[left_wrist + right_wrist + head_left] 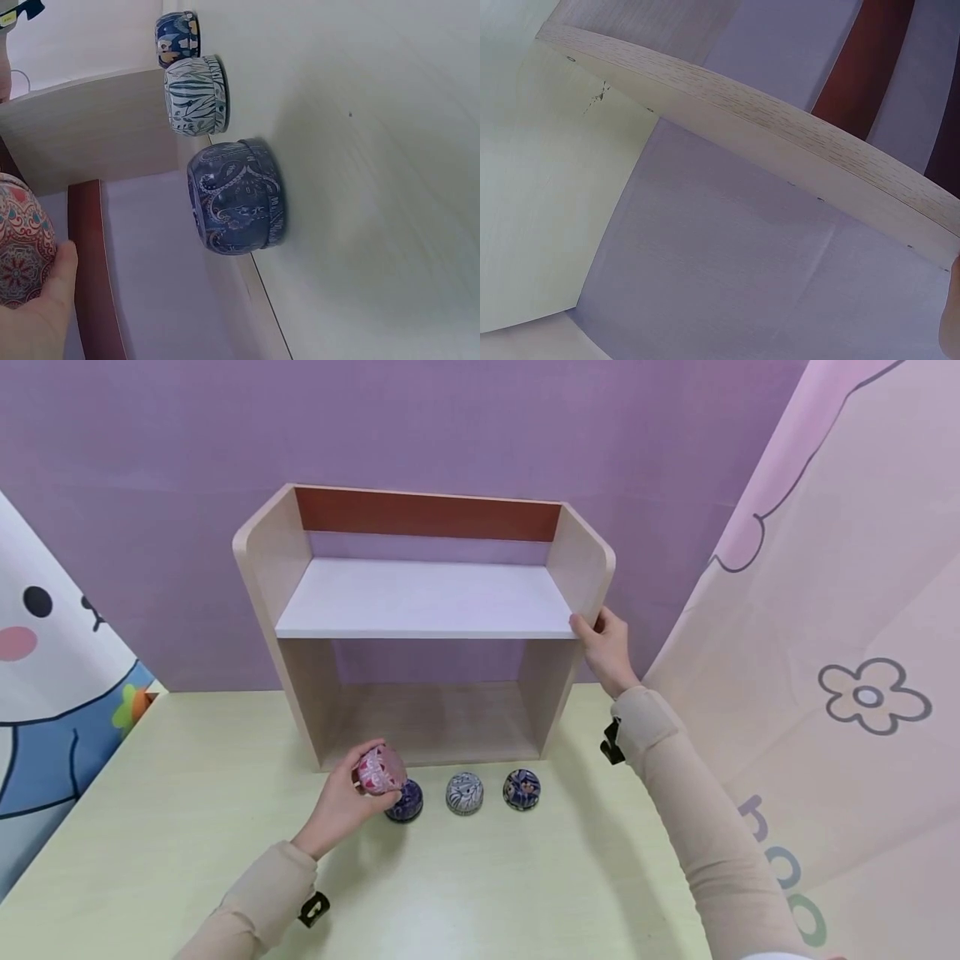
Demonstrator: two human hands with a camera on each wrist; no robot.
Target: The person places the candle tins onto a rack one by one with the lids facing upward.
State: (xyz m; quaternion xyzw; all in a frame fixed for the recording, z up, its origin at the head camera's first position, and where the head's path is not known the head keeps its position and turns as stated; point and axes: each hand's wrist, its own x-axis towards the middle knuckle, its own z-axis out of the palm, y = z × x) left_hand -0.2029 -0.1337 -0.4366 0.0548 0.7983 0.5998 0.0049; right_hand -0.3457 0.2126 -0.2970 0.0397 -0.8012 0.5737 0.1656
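Note:
My left hand (347,802) holds a round red-and-pink patterned tin (381,769) between thumb and fingers, raised off the table in front of the shelf's lower left. In the left wrist view the patterned tin (24,244) shows at the left edge, the thumb along its side. Partly behind it in the head view stands a dark blue paisley tin (406,802). My right hand (609,652) grips the right side panel of a small two-tier shelf (427,597), thumb at the front edge by the white board. Only a sliver of that hand (951,315) appears in the right wrist view.
A white-and-grey leaf-patterned tin (464,793) and a blue floral tin (521,789) stand in a row on the pale table (480,893), just before the shelf. Purple cloth (450,427) hangs behind; printed curtains (825,610) flank the right and left.

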